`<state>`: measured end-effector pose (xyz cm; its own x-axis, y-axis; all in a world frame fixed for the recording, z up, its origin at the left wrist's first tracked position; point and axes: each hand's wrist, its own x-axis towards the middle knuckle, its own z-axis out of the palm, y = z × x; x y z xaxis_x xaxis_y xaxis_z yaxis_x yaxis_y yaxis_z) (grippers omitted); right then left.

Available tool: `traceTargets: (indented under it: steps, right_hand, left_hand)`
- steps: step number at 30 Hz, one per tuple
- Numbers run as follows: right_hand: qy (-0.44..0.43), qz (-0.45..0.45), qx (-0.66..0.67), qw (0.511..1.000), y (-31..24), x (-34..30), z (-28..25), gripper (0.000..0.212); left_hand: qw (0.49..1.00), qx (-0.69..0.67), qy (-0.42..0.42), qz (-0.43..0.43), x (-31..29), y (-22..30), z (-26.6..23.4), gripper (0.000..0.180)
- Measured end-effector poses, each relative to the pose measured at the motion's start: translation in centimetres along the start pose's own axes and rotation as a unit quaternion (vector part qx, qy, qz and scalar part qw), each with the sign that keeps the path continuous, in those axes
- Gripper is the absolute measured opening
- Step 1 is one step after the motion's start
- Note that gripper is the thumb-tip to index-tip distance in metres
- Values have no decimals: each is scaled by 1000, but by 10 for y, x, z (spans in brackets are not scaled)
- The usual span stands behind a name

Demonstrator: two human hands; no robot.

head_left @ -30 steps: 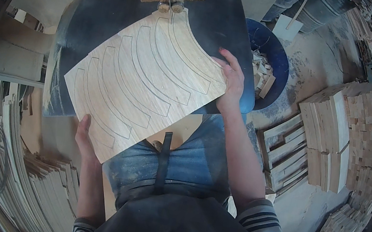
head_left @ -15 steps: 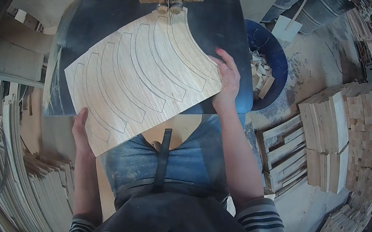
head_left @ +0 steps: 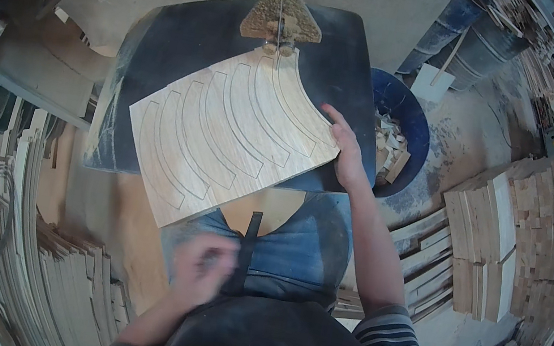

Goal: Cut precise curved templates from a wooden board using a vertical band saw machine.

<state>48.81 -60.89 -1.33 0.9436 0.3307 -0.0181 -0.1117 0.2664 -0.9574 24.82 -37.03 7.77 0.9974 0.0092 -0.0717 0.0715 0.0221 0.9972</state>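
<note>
A smooth, dark counter (head_left: 197, 35) with rounded corners fills the middle before us; a blue bin (head_left: 419, 120) sits beyond it at three o'clock. The board (head_left: 226, 146), pale and straight-grained, lies on the counter and overhangs toward us, its long axis running from eight to two o'clock. Our right hand (head_left: 349, 150) is nearer, its grip closed about the right corner; from there the board lies at nine o'clock. Our left hand (head_left: 203, 271), blurred, is off the board at six o'clock; how far its grip opens, we cannot tell. At the board's one o'clock end hangs a sawdust-crusted guide (head_left: 303, 27). Slim curved outlines (head_left: 235, 115) mark the wood.
</note>
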Motion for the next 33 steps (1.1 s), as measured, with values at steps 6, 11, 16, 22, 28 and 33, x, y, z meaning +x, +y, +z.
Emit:
traceTargets:
  steps: [6,11,16,22,28,33]
  right_hand:
    - [-121,198,44,972,-40,31,-12,81]
    - [-153,209,-16,966,-39,66,2,90]
    - [-140,122,-34,982,-24,79,10,106]
    - [-149,126,-7,981,-19,81,11,108]
    - [-138,128,18,982,-16,81,10,106]
    - [-126,123,-15,984,-16,83,13,104]
  left_hand:
    - [889,-357,29,-284,59,-49,57,58]
    - [840,-407,152,-325,100,-43,75,100]
    - [846,-392,247,-265,106,-52,89,88]
    - [846,-406,286,-193,112,-63,97,72]
    - [853,-410,267,-181,115,-63,93,66]
    - [852,-421,272,-155,121,-55,93,66]
